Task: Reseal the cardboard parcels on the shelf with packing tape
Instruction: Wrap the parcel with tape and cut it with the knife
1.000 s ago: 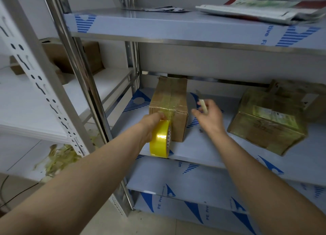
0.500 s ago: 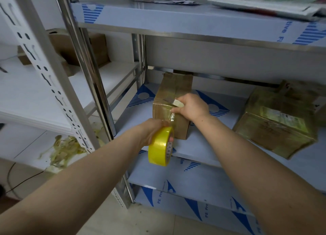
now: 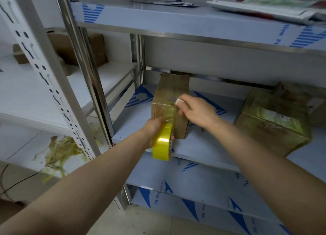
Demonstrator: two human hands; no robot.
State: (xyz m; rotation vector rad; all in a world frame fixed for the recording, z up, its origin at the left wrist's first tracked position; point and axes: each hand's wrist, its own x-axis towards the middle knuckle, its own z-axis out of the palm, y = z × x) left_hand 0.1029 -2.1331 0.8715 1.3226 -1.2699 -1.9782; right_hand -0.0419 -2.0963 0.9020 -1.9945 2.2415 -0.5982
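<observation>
The left hand (image 3: 151, 131) grips the roll (image 3: 162, 144) by the box (image 3: 170, 95) on the shelf (image 3: 202, 147); the right hand (image 3: 196, 112) pinches a white tool (image 3: 180, 101) at its top edge. Best keep the strip (image 3: 169, 115) taut, then press firmly.

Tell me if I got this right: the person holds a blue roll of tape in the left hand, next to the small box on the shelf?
Not quite. The roll of tape is yellow, not blue, as the head view shows. The rest is right: the left hand holds it next to the small box on the shelf.
</observation>
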